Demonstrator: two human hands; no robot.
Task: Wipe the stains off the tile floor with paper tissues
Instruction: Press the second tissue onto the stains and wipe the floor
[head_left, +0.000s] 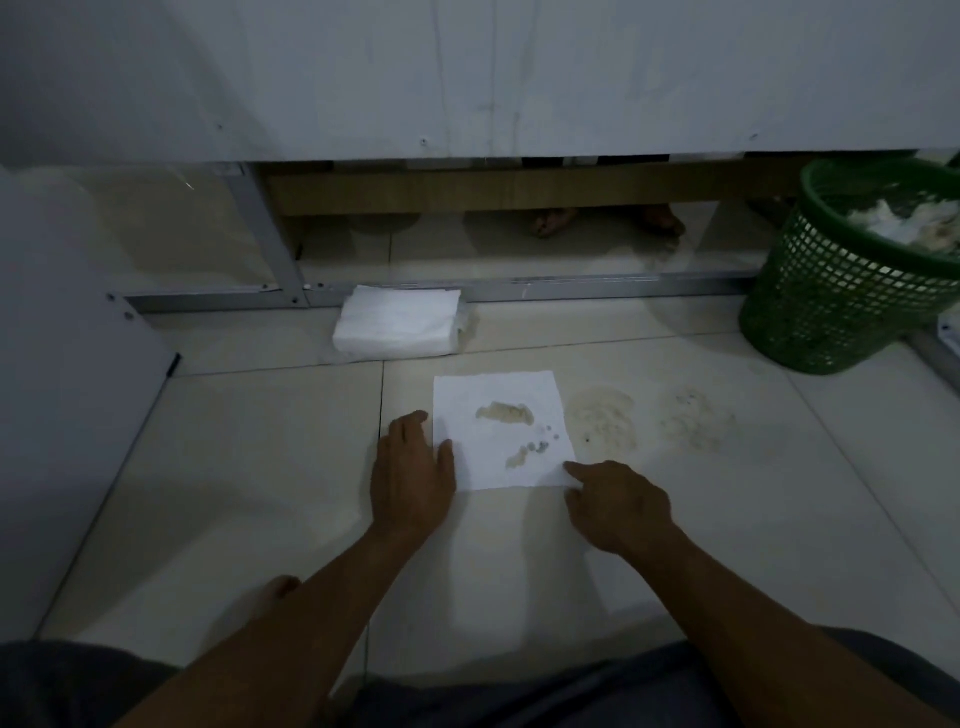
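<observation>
A white paper tissue lies flat on the tile floor, with wet brownish patches soaking through its middle. My left hand lies flat with straight fingers on the tissue's left edge. My right hand touches the tissue's near right corner with its index finger extended. Two pale brown stains show on the floor to the right of the tissue: one stain just beside it and another stain farther right.
A stack of white tissues lies against the metal frame at the back. A green mesh bin with used tissues stands at the right. A white panel rises at the left. Someone's feet show beyond the partition.
</observation>
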